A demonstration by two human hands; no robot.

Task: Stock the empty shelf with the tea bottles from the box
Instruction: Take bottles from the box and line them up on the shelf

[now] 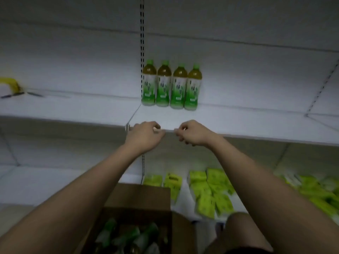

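Observation:
Several green-capped tea bottles [171,85] stand upright in a row at the back of the white shelf [238,121], just right of the slotted upright. An open cardboard box [139,198] sits below me, with more tea bottles [128,237] lying inside. My left hand [145,134] and my right hand [192,132] are both at the shelf's front edge, a short gap apart. The fingers of each hand are curled and pinch a thin pale strip along that edge. Neither hand holds a bottle.
Bright green packets [211,191] lie heaped on the lower shelf at the right. A yellow and white object [11,87] sits on the shelf bay at the far left. A slotted metal upright [142,43] divides the bays. My knee [244,233] shows at the bottom right.

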